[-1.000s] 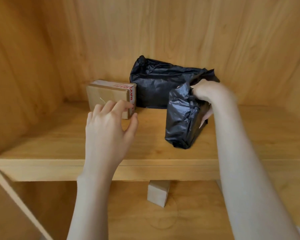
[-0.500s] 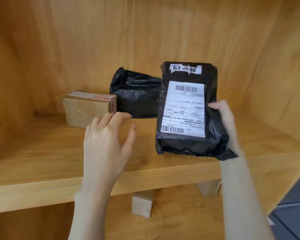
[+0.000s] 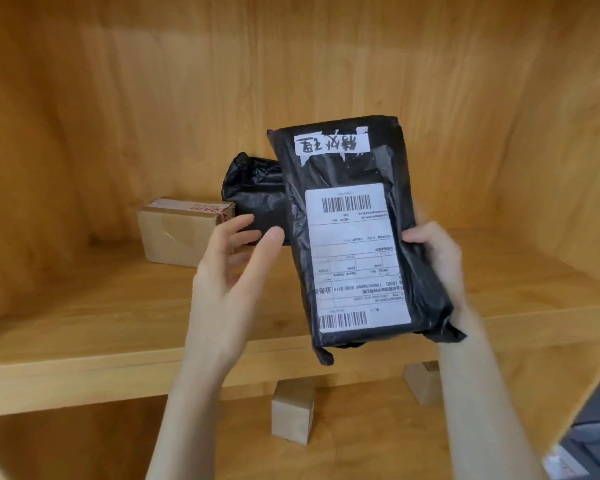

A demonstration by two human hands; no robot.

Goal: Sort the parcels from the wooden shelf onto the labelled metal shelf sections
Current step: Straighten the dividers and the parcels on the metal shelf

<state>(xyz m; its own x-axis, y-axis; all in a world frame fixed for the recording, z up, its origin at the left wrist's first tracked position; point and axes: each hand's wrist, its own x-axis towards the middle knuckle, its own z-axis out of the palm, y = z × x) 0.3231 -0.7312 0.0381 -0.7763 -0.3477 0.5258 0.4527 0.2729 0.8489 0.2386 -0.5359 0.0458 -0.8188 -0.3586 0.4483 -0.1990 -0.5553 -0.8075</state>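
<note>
right hand [image 3: 437, 258] clamps the black parcel [image 3: 357, 233]; left hand [image 3: 232, 271] (fingers spread, empty) should steady it, then read the handwritten tag [image 3: 331, 145]

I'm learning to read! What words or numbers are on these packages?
White strip atop the held black parcel: handwritten characters, upside down, not readable.
Shipping label: barcodes and print, upside down, too small to read.
Cardboard box: red tape lettering, upside down, too blurred.

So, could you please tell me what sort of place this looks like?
Probably a parcel sorting or mailroom area. A black poly mailer with a barcoded shipping label is held up in front of a wooden shelf, where a taped cardboard box and another black bag parcel wait.
</note>
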